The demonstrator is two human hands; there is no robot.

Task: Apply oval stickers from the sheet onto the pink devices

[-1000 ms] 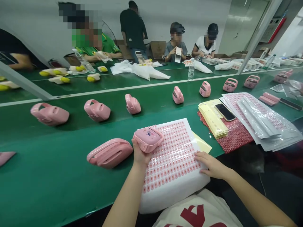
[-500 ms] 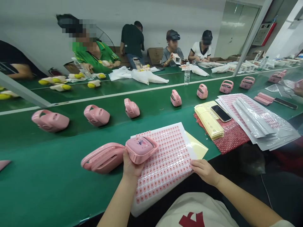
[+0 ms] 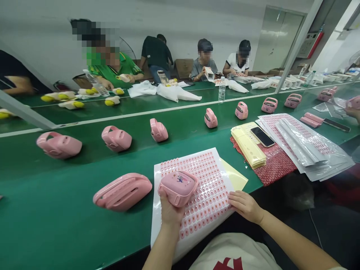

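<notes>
Holding one pink device [image 3: 178,187] above one sheet of small pink stickers [image 3: 206,191], the left hand [image 3: 172,213] is curled around its lower side, with the printed face turned upward, while the right hand [image 3: 246,206] keeps its fingers close together on the sheet's right edge, and I cannot tell whether its thumb pinches from below. One second pink device [image 3: 123,193] lies on the green worktop [image 3: 56,225] just left of the sheet, and eight more devices [image 3: 210,118] form one row beyond. Farther right are one phone [image 3: 262,136], one yellow bundle [image 3: 249,146] and one red wrap [image 3: 274,170].
</notes>
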